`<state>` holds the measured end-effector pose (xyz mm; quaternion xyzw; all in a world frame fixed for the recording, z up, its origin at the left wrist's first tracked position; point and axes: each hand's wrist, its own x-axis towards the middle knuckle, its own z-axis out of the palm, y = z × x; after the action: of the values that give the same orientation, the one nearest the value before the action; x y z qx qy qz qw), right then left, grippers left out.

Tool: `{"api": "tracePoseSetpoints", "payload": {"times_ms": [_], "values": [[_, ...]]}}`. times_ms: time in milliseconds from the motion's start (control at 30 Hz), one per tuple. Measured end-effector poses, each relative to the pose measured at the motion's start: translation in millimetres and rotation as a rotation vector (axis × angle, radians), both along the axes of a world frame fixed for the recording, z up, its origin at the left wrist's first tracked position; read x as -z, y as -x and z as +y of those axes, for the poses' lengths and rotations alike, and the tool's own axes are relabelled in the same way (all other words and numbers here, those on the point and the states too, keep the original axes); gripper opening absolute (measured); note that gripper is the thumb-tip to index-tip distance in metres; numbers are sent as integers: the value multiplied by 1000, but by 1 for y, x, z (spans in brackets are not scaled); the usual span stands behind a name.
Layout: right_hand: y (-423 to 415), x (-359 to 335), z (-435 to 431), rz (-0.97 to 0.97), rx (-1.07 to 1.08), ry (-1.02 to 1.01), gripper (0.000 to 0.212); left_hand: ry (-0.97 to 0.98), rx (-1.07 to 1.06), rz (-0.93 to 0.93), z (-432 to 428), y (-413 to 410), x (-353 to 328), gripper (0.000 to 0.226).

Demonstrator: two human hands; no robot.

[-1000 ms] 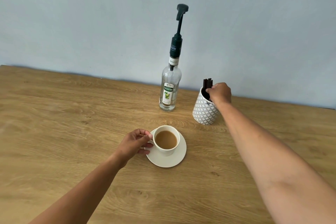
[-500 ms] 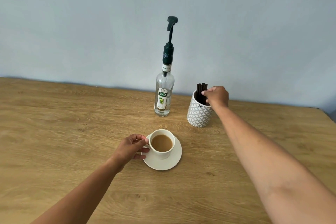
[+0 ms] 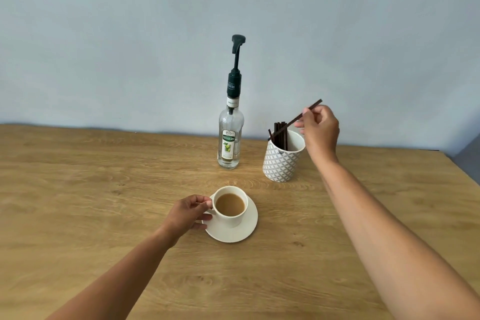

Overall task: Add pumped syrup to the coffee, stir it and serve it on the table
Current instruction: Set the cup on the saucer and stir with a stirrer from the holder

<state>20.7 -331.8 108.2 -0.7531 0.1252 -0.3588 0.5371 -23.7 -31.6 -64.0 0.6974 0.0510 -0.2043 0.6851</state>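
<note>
A white cup of milky coffee stands on a white saucer in the middle of the wooden table. My left hand grips the cup's handle on its left side. A clear syrup bottle with a dark pump on top stands upright behind the cup. To its right, a patterned white holder contains several dark stir sticks. My right hand hovers above the holder's right rim, pinching one dark stir stick that lies tilted in the air over the holder.
The wooden table spreads wide to the left and in front of me. Its back edge meets a pale blue wall. The table's right corner shows at the far right.
My right hand has risen out of the holder, pulling one stir stick up and clear of the others. My left hand has stayed on the cup handle. The view has tilted slightly.
</note>
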Motion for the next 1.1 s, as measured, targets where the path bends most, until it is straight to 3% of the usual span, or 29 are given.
{"api": "tracePoseSetpoints", "payload": {"times_ms": [100, 267, 433, 567, 867, 1100], "values": [[30, 3, 20, -16, -160, -56, 14, -4, 2, -10, 1, 2, -2, 19], [69, 54, 58, 206, -332, 4, 14, -6, 4, -36, 2, 6, -4, 19], [85, 87, 78, 254, -352, 189, 25, -13, 4, -67, 2, 7, -7, 20], [92, 97, 86, 284, -382, 335, 10, -58, -22, -78, 0, 5, -8, 19], [98, 97, 91, 485, -482, 328, 17, -159, -59, -127, -4, 4, -4, 12], [83, 94, 91, 502, -416, 443, 10, -156, -52, -132, -3, 3, -3, 11]]}}
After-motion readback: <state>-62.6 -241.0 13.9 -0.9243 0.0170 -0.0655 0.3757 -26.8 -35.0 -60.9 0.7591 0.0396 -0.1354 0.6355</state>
